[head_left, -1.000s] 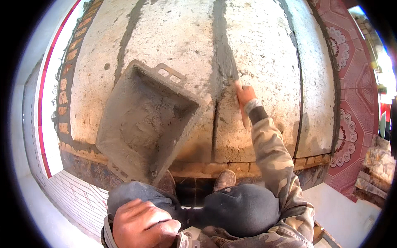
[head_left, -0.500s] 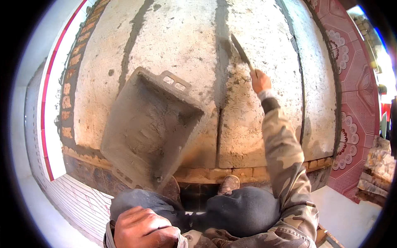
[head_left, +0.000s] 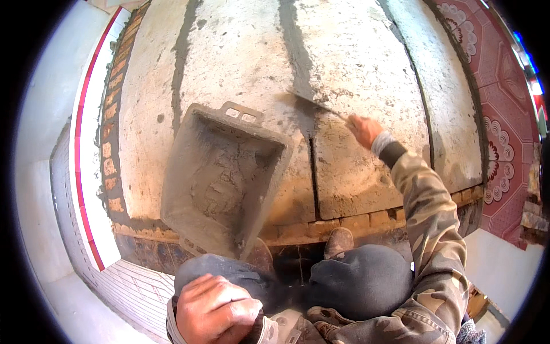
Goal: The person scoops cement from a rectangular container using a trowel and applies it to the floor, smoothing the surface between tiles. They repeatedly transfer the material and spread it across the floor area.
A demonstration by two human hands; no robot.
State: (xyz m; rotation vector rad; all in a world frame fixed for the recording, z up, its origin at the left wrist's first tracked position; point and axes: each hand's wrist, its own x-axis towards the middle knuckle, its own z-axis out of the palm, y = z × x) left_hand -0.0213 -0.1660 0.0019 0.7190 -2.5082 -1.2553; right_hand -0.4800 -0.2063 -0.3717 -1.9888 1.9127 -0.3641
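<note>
My right hand [head_left: 366, 132] is closed around the handle of a trowel [head_left: 312, 104]. Its blade, smeared by motion, lies across the middle grey mortar joint [head_left: 295, 54] between two pale concrete slabs [head_left: 349, 57]. Below the blade, the same joint continues as a dark open gap [head_left: 314, 178]. Left of the trowel, a grey mortar tub [head_left: 172, 189] with slotted handles sits tilted toward my legs, wet mortar [head_left: 226, 178] spread inside. My left hand [head_left: 215, 309] rests curled into a fist over my left knee, with nothing seen sticking out of it.
A row of bricks [head_left: 358, 222] edges the slabs by my shoes [head_left: 338, 242]. More bricks [head_left: 109, 149] line the left side, beside a white ledge with a red stripe [head_left: 80, 183]. Red patterned tiles [head_left: 504, 114] run along the right.
My right hand has drawn the trowel down toward me, and its blade has swung left across the joint. The view has shifted slightly. My left hand stays curled at my knee.
</note>
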